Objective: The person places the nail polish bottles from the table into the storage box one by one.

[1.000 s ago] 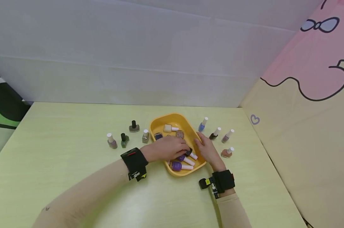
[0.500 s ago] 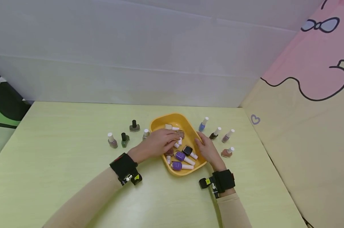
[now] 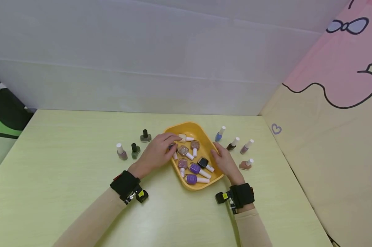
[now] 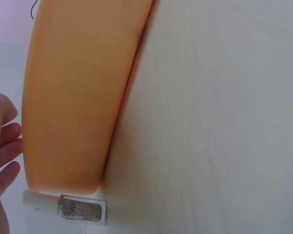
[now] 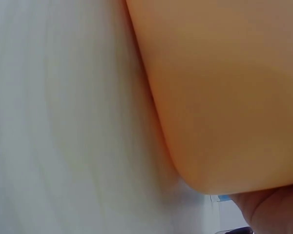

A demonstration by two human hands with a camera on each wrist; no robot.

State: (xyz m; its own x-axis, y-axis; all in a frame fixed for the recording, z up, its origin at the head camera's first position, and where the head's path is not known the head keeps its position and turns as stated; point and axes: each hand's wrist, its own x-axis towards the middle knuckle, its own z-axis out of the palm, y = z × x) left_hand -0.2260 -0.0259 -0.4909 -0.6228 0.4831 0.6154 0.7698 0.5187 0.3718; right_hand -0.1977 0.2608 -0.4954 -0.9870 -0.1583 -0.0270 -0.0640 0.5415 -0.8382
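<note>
Steadying a yellow tray [image 3: 194, 129] on the table [image 3: 173, 219], apparently against sliding, the right hand [image 3: 226, 164] grips its rim. Opposite, the left hand [image 3: 155, 151], fingers parted, reaches over a dark bottle [image 3: 172, 145] lying among other polish bottles [image 3: 191, 179].

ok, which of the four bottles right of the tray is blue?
The blue bottle sits farthest back of those four. The others, also white-capped, are a dark bottle, a lilac bottle and a pinkish-brown bottle.

polish bottles [image 3: 183, 150] flat inside yellow tray [image 3: 192, 129]
</note>
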